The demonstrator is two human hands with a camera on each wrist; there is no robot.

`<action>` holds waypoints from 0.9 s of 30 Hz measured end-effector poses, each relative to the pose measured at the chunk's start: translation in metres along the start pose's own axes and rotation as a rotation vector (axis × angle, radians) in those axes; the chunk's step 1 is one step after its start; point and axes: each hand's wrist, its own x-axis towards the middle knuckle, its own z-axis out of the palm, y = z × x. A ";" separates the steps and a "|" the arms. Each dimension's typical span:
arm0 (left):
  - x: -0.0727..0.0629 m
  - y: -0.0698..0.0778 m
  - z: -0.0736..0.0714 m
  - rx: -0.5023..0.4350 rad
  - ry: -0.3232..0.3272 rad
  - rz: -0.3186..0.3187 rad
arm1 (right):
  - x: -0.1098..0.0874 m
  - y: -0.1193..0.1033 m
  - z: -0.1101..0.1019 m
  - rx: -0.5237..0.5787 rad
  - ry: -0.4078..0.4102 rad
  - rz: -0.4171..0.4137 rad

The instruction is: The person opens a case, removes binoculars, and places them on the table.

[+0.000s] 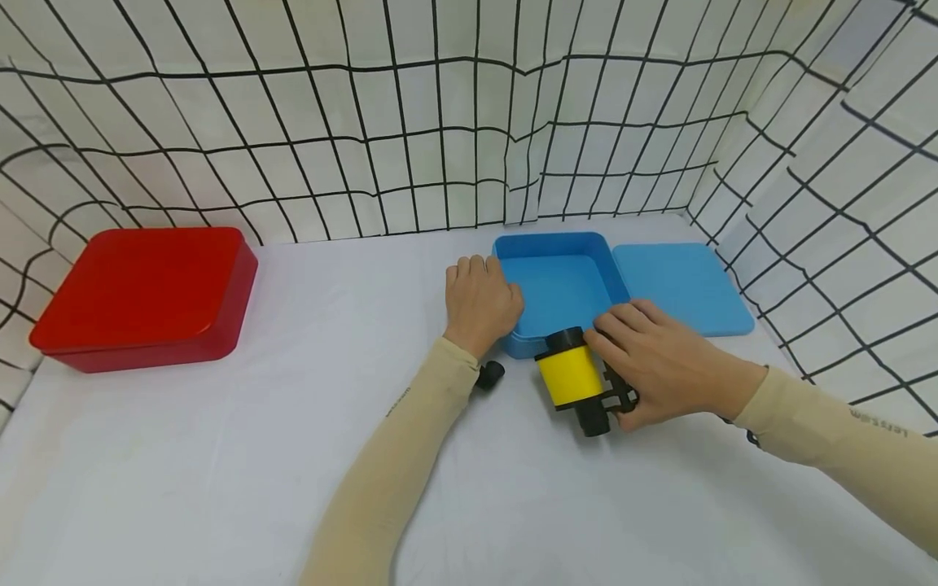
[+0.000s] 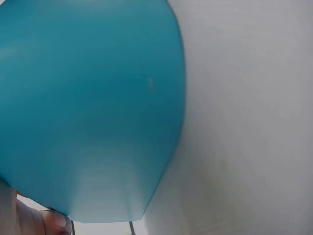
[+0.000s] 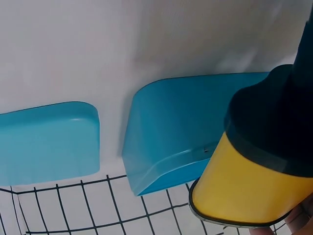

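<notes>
My right hand (image 1: pixel 663 358) grips what look like binoculars (image 1: pixel 570 378), with a yellow barrel and black ends. They are tilted above the near right corner of a blue box (image 1: pixel 522 346); their far side is hidden by the hand. In the right wrist view, the yellow barrel (image 3: pixel 249 186) fills the right side, in front of the box wall (image 3: pixel 171 117). My left hand (image 1: pixel 479 301) holds the box's left rim with curled fingers. The left wrist view shows the box's side wall (image 2: pixel 98 107) and fingertips (image 2: pixel 56 223) at its edge. The box stands uncovered, its floor visible.
A flat light-blue lid (image 1: pixel 685 289) lies right of the box. At the far left sits a red closed box (image 1: pixel 142 293). Black wire mesh (image 1: pixel 410 130) borders the white table (image 1: pixel 293 456) behind and at both sides. A small black device (image 1: pixel 489 375) shows under the left wrist.
</notes>
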 end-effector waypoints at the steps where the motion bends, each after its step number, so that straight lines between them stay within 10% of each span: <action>1: 0.000 0.000 0.000 0.005 0.004 0.003 | 0.000 -0.001 0.000 0.004 0.002 0.000; 27: 0.001 0.002 -0.002 -0.015 -0.026 -0.018 | -0.017 -0.025 0.022 0.041 -0.032 -0.022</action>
